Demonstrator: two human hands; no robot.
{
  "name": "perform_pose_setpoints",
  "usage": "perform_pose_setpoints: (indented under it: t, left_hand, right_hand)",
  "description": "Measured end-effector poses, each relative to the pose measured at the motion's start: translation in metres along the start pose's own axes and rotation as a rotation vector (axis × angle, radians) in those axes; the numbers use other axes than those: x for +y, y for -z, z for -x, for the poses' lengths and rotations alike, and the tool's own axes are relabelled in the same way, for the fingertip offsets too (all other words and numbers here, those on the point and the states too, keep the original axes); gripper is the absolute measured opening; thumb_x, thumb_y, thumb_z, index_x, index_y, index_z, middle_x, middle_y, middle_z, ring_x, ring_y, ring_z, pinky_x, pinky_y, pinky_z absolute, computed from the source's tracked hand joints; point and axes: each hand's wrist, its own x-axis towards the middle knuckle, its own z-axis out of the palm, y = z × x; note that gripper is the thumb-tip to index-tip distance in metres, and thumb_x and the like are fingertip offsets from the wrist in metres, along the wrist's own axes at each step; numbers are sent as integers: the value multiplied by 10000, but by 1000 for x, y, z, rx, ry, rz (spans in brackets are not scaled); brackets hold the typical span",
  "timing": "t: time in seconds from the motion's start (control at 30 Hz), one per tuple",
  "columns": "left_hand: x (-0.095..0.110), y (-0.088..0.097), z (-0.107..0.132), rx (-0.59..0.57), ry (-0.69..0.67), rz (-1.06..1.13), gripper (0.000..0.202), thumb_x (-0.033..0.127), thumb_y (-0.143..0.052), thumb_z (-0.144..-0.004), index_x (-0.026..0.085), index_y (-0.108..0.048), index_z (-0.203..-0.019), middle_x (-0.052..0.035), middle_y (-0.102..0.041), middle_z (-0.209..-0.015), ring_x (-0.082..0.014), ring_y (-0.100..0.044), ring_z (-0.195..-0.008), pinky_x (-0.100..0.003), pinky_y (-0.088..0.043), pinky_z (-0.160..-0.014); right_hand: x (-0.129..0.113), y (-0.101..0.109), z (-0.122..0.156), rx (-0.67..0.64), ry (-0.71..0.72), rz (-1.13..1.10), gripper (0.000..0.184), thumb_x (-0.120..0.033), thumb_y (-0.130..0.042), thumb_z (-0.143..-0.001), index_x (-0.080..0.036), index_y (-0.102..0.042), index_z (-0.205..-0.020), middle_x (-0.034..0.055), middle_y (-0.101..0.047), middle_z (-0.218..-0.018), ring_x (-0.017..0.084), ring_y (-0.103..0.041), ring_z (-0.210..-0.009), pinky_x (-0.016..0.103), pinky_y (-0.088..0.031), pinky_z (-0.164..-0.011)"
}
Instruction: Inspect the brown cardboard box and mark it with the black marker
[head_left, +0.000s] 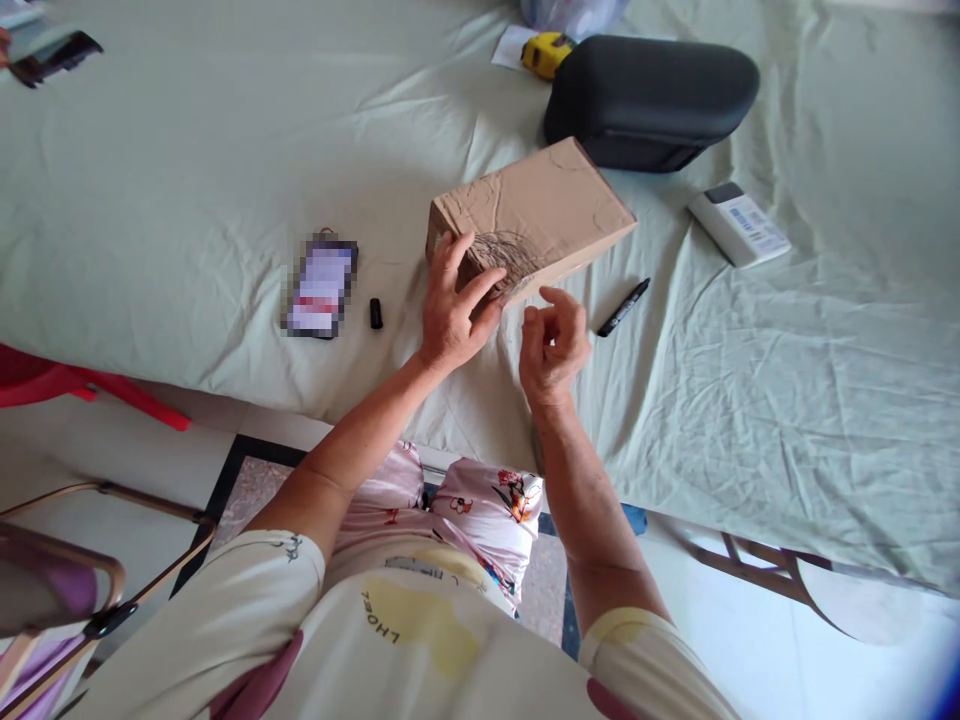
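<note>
On our pale-green cloth-covered counter, a brown rectangular cardboard box, our left hand spread on its crumpled corner, our right hand curled just beside it, whether pinching anything we cannot tell.

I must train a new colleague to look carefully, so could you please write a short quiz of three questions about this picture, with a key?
1. True or false: the left hand touches the brown cardboard box.

2. Fill the gap: the small black cylindrical piece lies between the left hand and the ____.

3. What lies on the pale green cloth just to the right of the right hand?

Key:
1. True.
2. Rectangular black-edged phone.
3. A slim black marker pen.
</note>
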Motion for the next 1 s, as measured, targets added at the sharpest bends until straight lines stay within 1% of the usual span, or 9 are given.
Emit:
perform_pose_setpoints:
  t: [0.1, 0.2, 0.27, 0.37, 0.5, 0.7, 0.8, 0.9, 1.0]
  left_hand:
    - [3, 1, 2, -15, -26, 7, 345, 588, -655, -1038, 306, -751, -1213, -103, -568, -1660, -372, -394, -1692, -682, -338, -1390]
    - [4, 1, 4, -25, -67, 21, 320, 555, -612, -1071, 302, -759, -1202, -104, -608, -1602, -349, -473, -1638, -629, -393, -1374]
    - [3, 1, 4, -31, -102, 25, 345, 552, -555, -1098, 288, -758, -1189, -112, -645, -1542, -330, -535, -1584, -592, -434, -1355]
    - [2, 3, 2, -27, -151, 21, 379, 532, -478, -1128, 277, -755, -1165, -107, -697, -1434, -296, -594, -1518, -557, -455, -1345]
    - [0, 5, 2, -24, -185, 57, 366, 524, -477, -1129, 283, -752, -1134, -99, -728, -1322, -275, -643, -1439, -528, -480, -1329]
    - [-6, 8, 2, 6, -181, 17, 446, 517, -355, -1158, 282, -730, -1103, -99, -753, -1253, -256, -672, -1381, -525, -540, -1273]
    - [-8, 10, 0, 14, -188, 37, 447, 529, -347, -1154, 285, -715, -1092, -101, -752, -1249, -261, -673, -1385, -534, -538, -1272]
    - [-10, 12, -2, -6, -168, 52, 412, 537, -382, -1144, 287, -702, -1077, -97, -746, -1253, -268, -661, -1412, -552, -525, -1289]
    - [-12, 14, -3, -7, -163, 59, 378, 526, -410, -1136, 289, -694, -1056, -96, -745, -1254, -272, -658, -1420, -564, -520, -1294]
  right_hand:
    - [1, -2, -2, -56, 27, 6, 519, -637, -463, -1068, -271, -720, -1331, 17, -721, -825, 165, -636, -677, 365, -592, -744]
    - [4, -4, -4, -101, 32, -9, 500, -611, -467, -1074, -276, -769, -1291, 64, -810, -1002, 181, -731, -785, 372, -628, -808]
    - [6, -4, -7, -84, 27, -15, 492, -596, -463, -1077, -271, -790, -1250, 69, -824, -1030, 185, -750, -800, 375, -637, -817]
    - [11, -2, -13, -27, 17, -25, 491, -590, -466, -1079, -263, -797, -1234, 49, -806, -951, 171, -733, -740, 367, -635, -788]
    - [25, 2, -23, 71, -24, 14, 528, -620, -439, -1086, -262, -796, -1239, 24, -747, -850, 164, -698, -683, 361, -619, -732]
    - [63, 21, -35, 265, -68, 71, 572, -641, -414, -1090, -240, -781, -1269, -1, -627, -754, 181, -676, -657, 381, -592, -692]
    - [77, 30, -40, 319, -98, 75, 560, -646, -427, -1087, -244, -754, -1300, -3, -587, -754, 199, -658, -669, 406, -584, -707]
    - [80, 33, -44, 359, -120, 84, 550, -657, -439, -1079, -247, -744, -1283, 1, -570, -762, 212, -634, -688, 419, -563, -728]
    - [76, 36, -47, 448, -130, 73, 554, -691, -502, -1043, -224, -755, -1200, -3, -545, -743, 200, -582, -667, 392, -522, -696]
